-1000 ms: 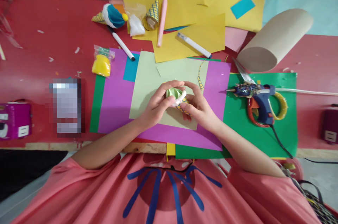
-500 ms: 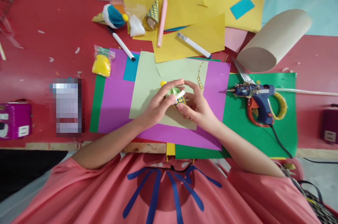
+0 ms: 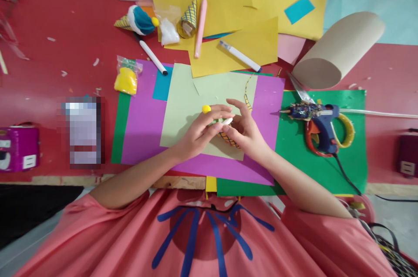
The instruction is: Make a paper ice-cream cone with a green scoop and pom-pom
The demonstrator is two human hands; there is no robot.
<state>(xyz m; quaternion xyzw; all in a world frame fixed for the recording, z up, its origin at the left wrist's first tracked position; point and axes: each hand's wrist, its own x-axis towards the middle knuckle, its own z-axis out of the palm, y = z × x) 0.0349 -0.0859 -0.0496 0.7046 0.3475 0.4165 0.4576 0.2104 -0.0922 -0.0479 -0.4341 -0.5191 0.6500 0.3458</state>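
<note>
Between my two hands is a small craft ice cream cone (image 3: 229,140) of yellow paper with a dark lattice pattern. A yellow ball (image 3: 206,109) sits at its top end, pointing left. Around its rim runs a white clay strip (image 3: 227,121), with a little green showing beside it. My left hand (image 3: 204,131) is closed on the top and the white strip. My right hand (image 3: 244,131) wraps the cone part, thumb on the near side and index finger raised. The fingers hide most of the green top. Pale green paper (image 3: 179,124) lies under my hands.
A blue glue gun (image 3: 326,126) and scissors (image 3: 346,131) lie on green paper at right, near a cardboard tube (image 3: 339,50). Behind are a finished blue-topped cone (image 3: 142,20), an upturned paper cone (image 3: 189,18), markers (image 3: 240,55) and a bag of yellow clay (image 3: 126,80). A phone (image 3: 83,133) lies left.
The cone has turned and shifted slightly right and nearer, its yellow ball moving with it. My left fingers now cover more of the green top, and the white strip has moved right.
</note>
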